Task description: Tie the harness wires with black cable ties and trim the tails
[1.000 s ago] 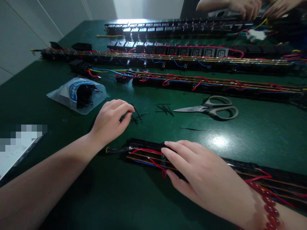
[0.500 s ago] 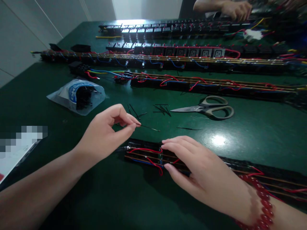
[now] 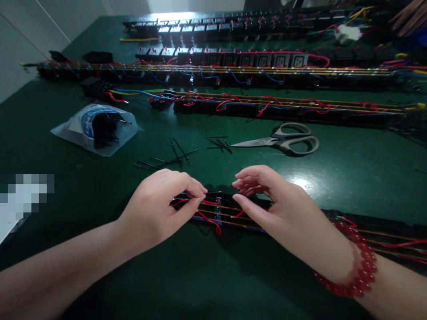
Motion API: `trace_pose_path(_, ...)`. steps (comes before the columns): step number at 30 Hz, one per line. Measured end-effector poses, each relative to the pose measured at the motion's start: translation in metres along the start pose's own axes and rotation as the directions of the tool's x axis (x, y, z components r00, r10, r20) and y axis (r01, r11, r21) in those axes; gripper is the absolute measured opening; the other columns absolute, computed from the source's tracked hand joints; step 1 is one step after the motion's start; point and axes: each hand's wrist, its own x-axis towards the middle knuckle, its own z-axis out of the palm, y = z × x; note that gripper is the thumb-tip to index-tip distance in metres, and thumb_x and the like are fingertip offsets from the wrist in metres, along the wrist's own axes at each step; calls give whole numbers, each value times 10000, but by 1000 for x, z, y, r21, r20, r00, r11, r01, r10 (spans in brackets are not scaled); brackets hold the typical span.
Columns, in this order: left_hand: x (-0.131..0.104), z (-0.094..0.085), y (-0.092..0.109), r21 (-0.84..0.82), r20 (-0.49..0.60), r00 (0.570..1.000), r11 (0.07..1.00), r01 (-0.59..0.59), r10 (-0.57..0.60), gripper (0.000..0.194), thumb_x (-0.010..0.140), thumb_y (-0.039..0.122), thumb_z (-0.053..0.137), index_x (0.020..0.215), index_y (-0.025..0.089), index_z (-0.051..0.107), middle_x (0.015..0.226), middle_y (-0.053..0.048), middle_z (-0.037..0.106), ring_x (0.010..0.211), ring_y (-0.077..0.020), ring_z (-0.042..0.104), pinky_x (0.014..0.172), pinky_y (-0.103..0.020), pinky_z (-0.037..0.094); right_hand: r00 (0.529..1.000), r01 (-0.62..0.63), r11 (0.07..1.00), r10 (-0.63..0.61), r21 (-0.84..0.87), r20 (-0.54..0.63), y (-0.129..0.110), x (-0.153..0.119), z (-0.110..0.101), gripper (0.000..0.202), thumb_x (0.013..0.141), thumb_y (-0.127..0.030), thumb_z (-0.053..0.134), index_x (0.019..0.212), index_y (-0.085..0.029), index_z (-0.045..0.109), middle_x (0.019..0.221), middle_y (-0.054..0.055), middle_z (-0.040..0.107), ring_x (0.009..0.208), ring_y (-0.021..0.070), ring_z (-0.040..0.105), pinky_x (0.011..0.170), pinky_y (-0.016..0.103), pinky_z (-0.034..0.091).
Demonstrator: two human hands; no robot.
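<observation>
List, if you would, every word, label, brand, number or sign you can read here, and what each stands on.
None can be read with certainty.
Pale lettering on the blue print of the plastic bag: too small and blurred.
White flat item at the left edge: partly pixelated, nothing legible.

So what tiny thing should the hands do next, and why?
Probably the right hand should pinch the free end of the thin black strip. The left hand pinches the strip, its tip points toward the right hand, and the right thumb and fingers are apart, near the wired bar.
</observation>
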Motion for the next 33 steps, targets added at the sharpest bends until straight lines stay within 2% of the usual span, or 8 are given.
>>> trace_pose_path(3, 0, 3, 0, 98, -7, 997, 992, -79, 80, 82, 948, 200, 589, 908, 209, 660, 877, 7, 772, 763, -140, 714, 696, -306, 547, 999, 17, 1000, -16, -13, 40, -2, 2, -1, 112, 883, -148, 626, 970, -215, 650, 892, 15, 737, 775, 159, 709, 678, 275, 605)
trace_pose_path(6, -1, 5, -1, 161, 1, 993, 980, -121, 122, 91, 968, 204, 574, 933, 214, 658, 892, 13, 774, 774, -138, 714, 719, -308, 536, 995, 70, 997, -67, -44, 73, -5, 2, -3, 165, 878, -77, 584, 846, -217, 666, 812, -9, 724, 702, 129, 677, 620, 232, 560)
trace_pose_path(14, -3, 7, -4, 345, 28, 972, 910, -229, 234, 55, 948, 170, 579, 968, 203, 619, 945, -10, 764, 833, -158, 701, 767, -331, 500, 969, 212, 977, -214, 24, 122, -5, 0, -7, 235, 913, -77, 511, 911, -215, 702, 838, 19, 713, 747, 140, 663, 652, 245, 544)
trace_pose_path(18, -3, 8, -4, 431, 28, 954, 858, -280, 298, 133, 940, 287, 587, 1012, 179, 616, 974, -53, 755, 817, -196, 693, 712, -347, 479, 947, 276, 960, -281, 52, 157, -5, 1, -8, 252, 888, -56, 509, 875, -196, 718, 818, 27, 698, 757, 136, 657, 670, 244, 536)
trace_pose_path(22, -3, 7, -1, 428, 57, 948, 850, -307, 314, 295, 935, 447, 593, 1030, 168, 610, 976, -84, 716, 829, -222, 661, 701, -361, 468, 960, 239, 969, -245, 59, 135, -5, 1, -8, 219, 877, -68, 533, 892, -181, 720, 806, 13, 713, 741, 121, 667, 660, 222, 531)
trace_pose_path(28, -5, 4, 1, 371, 22, 970, 899, -234, 243, 277, 947, 436, 597, 1035, 176, 564, 1029, -94, 634, 898, -215, 600, 769, -342, 495, 979, 183, 983, -182, -5, 88, -5, 1, -5, 204, 870, -95, 573, 893, -186, 754, 839, -2, 761, 747, 103, 698, 666, 185, 548)
trace_pose_path(30, -4, 5, 0, 391, 77, 962, 880, -271, 262, 304, 947, 464, 593, 1025, 171, 561, 1012, -92, 637, 895, -218, 602, 760, -344, 491, 988, 144, 989, -143, -14, 61, -6, 0, -5, 187, 869, -121, 605, 945, -184, 763, 888, -1, 781, 769, 104, 716, 671, 167, 564)
trace_pose_path(33, -4, 7, -2, 483, 184, 932, 797, -362, 312, 472, 929, 584, 568, 1109, 147, 575, 1054, -113, 664, 904, -248, 629, 732, -373, 486, 990, 141, 990, -140, -14, 33, -5, -2, -4, 264, 861, -122, 619, 1082, -167, 757, 1004, 18, 797, 830, 116, 742, 706, 156, 591)
